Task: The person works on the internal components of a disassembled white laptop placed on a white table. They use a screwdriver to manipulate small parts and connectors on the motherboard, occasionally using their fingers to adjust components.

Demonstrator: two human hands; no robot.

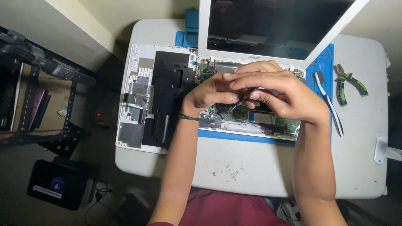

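Note:
An opened white laptop (289, 125) lies on a blue work mat, its green circuit board exposed and its dark screen (272, 23) tilted up at the back. My right hand (280, 90) grips a thin dark tool, tweezers or a small driver (243, 98), whose tip points down at the board. My left hand (211, 92) hovers beside it, fingers curled and touching the right hand's fingers over the board. What lies under the hands is hidden.
The laptop's removed white bottom cover (155, 100) lies upside down at the left table edge. A white-and-black brush (331, 104) and green-handled pliers (349, 83) rest at the right. A white lamp base (385, 150) sits at the right edge. A black rack (37, 96) stands on the floor.

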